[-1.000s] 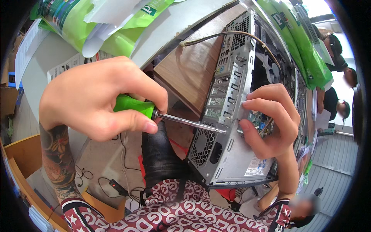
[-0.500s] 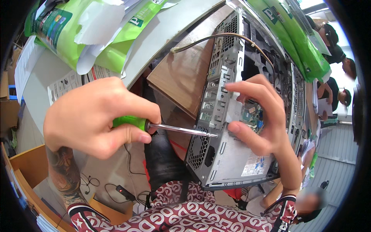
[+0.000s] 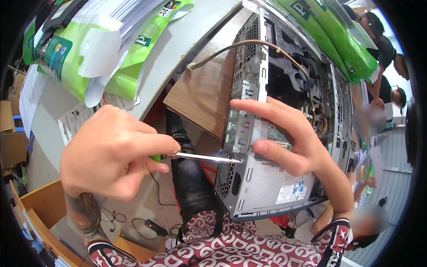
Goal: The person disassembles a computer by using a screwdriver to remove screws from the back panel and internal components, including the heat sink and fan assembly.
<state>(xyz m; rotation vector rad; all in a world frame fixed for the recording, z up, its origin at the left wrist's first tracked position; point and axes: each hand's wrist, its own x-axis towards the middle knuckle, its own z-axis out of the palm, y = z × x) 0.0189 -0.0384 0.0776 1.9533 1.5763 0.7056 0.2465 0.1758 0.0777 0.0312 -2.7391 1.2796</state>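
L hand (image 3: 118,153) is clamped on screwdriver (image 3: 202,157), tip nr PC case (image 3: 255,193), at its left edge toward near corner; contact unclear. R hand (image 3: 289,138), thumb & fingers apart, is over same edge. Best: driver square, firm push, R bracing.

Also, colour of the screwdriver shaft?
The screwdriver shaft is shiny silver; head view shows it best.

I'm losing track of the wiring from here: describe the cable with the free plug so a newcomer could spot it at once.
Find the open metal computer case, right of centre. From inside it, a brown-and-black cable arches leftward over the wooden board, ending in a pale plug. Unlike the wires bunched inside, it reaches out past the case.
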